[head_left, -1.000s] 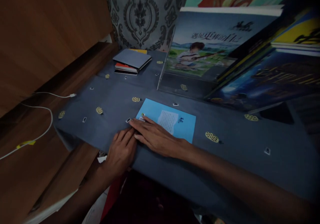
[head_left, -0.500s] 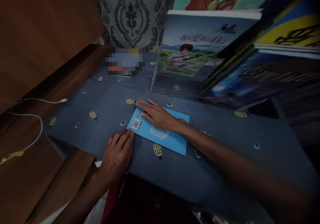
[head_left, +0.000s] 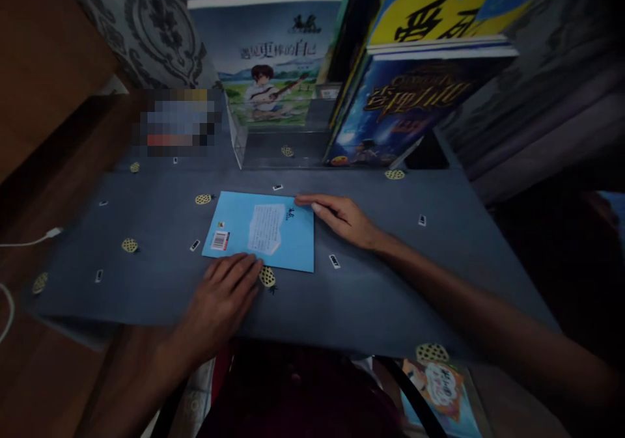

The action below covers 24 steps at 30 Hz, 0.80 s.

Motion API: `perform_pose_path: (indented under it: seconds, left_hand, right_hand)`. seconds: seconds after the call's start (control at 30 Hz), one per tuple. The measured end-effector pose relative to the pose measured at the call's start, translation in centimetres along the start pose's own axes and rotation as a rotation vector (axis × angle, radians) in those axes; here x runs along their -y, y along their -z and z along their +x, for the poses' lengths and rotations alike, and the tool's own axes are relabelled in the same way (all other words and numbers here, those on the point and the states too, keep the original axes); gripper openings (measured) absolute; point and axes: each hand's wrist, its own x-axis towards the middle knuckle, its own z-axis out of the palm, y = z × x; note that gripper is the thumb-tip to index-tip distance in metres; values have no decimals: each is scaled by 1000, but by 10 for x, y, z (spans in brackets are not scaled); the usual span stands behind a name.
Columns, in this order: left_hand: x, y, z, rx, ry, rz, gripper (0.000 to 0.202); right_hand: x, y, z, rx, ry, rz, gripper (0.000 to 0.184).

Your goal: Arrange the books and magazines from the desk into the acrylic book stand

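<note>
A thin light-blue booklet (head_left: pixel 263 230) lies flat, back cover up with a barcode, on the dark blue patterned tablecloth (head_left: pixel 371 288). My left hand (head_left: pixel 219 301) rests flat on the cloth just below the booklet's near edge, fingers stretched towards it. My right hand (head_left: pixel 344 218) lies at the booklet's right edge, fingers extended with the tips touching its upper right corner. Neither hand holds anything.
Books stand upright at the back: one with a guitar player on its cover (head_left: pixel 271 67) and a dark blue one (head_left: pixel 410 106) beside it. A blurred stack (head_left: pixel 178 122) lies at the back left. A white cable (head_left: pixel 29 239) runs at the left. Another book (head_left: pixel 439 386) lies below the table edge.
The booklet has turned and now lies squarer to the table edge. My right hand slid off its cover to its right edge. The view shifted to the right.
</note>
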Motion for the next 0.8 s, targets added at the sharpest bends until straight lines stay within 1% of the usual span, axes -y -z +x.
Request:
perform_pose_path:
  seconds: [0.07, 0.17, 0.27, 0.4, 0.5, 0.57, 0.63, 0.73, 0.8]
  left_hand:
    - [-3, -4, 11, 40, -30, -5, 36]
    - [1, -7, 31, 91, -22, 25, 38]
    - [12, -10, 59, 137, -12, 69, 43]
    - [30, -20, 101, 190, 39, 102, 42]
    - [38, -26, 119, 214, 73, 94, 41]
    - [37, -24, 119, 219, 75, 82, 41]
    - [27, -18, 110, 201, 45, 45, 39]
    - [2, -4, 88, 154, -80, -87, 35]
    - [-15, 2, 74, 147, -157, -148, 32]
  right_hand:
    - [-3, -1, -3, -32, -4, 29, 45]
    - [-5, -1, -2, -37, 8, 63, 47]
    - [-4, -1, 0, -33, 22, 70, 47]
    - [-3, 0, -1, -34, 44, 46, 45]
    - [-2, 1, -1, -38, 55, 46, 42]
    - [-2, 2, -1, -48, 45, 71, 41]
    - [-3, 2, -1, -73, 31, 116, 40]
    - [-9, 2, 0, -129, 6, 228, 40]
    - [-15, 1, 2, -171, -7, 325, 42]
